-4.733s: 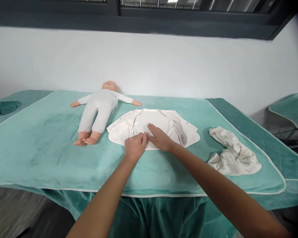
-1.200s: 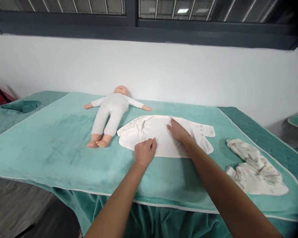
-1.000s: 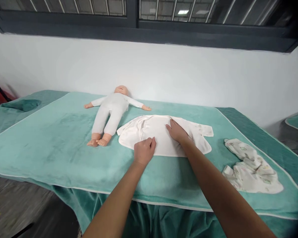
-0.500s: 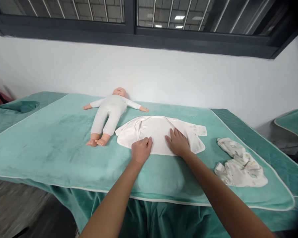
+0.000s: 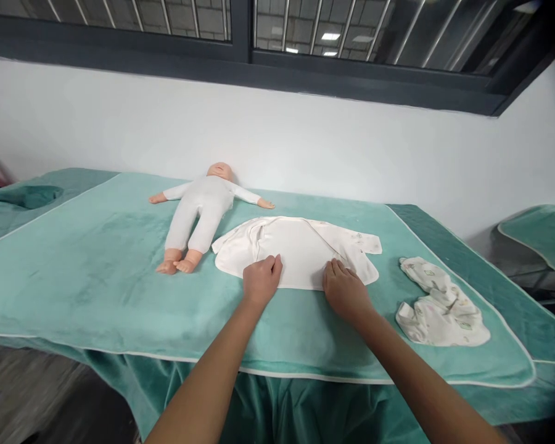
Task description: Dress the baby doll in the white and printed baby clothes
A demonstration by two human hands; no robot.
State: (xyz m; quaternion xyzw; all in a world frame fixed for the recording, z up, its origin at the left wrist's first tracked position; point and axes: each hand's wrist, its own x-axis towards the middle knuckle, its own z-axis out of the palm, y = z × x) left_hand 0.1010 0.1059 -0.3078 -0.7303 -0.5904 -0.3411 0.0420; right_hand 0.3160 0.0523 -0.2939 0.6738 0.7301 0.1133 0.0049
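While both arms reach in from the lower edge of the frame, the white long-sleeved baby shirt (image 5: 296, 240) lies spread at the centre, on a teal plush mat (image 5: 120, 302) covering the worktop (image 5: 451, 240). The left hand (image 5: 262, 280) is curled into a fist, thumb uppermost, at the lower hem; whether cloth is pinched inside cannot be told. The right hand (image 5: 346, 291) rests at the hem's right portion, fingers together and partly bent; its fingertips face away from view, so no grip on the fabric can be confirmed. Judged by position, the two hands probably steady the hem and keep the thin cloth flat.

The shirt shows a plain, smooth middle panel between two diagonal edges, rounded lower corners and a right sleeve laid straight, its cuff faintly printed. The left side is creased and gathered. The spread layout appears to leave the panels and the sleeve accessible.

A baby doll (image 5: 201, 206) lies face up, left of centre, arms outstretched, with a soft white cloth body and smooth, moulded head, hands and feet. A printed baby garment (image 5: 444, 308) lies crumpled at right, well apart from the hands, apparently set aside to leave the centre unobstructed.
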